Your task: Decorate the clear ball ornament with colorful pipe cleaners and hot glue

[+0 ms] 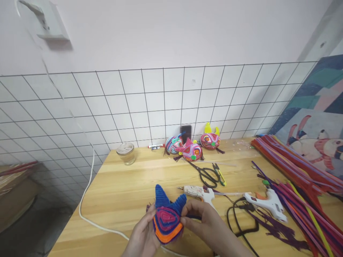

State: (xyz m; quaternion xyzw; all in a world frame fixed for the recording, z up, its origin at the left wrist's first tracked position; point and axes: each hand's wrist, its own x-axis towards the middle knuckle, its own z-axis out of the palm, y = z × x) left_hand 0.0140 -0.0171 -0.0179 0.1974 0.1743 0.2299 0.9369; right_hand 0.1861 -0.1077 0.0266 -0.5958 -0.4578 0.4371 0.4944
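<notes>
A rounded craft piece (167,219) has a pink, blue and orange coiled surface and two blue pointed parts on top. My left hand (144,228) is wrapped round its left side and holds it. At its upper right edge, the thumb and fingertips of my right hand (199,221) are pressed together against it; anything thin between them is too small to make out. Just behind my right hand lies a white glue gun (197,191). Black scissors (207,175) and a yellow cutter (221,175) rest farther back.
Several finished yarn-like figures (210,140) stand by the tiled wall. A glass jar (126,154) is at the back left. On the right are another glue gun (270,204), black cables and bundles of coloured pipe cleaners (294,160). A white cord (91,217) crosses the left side.
</notes>
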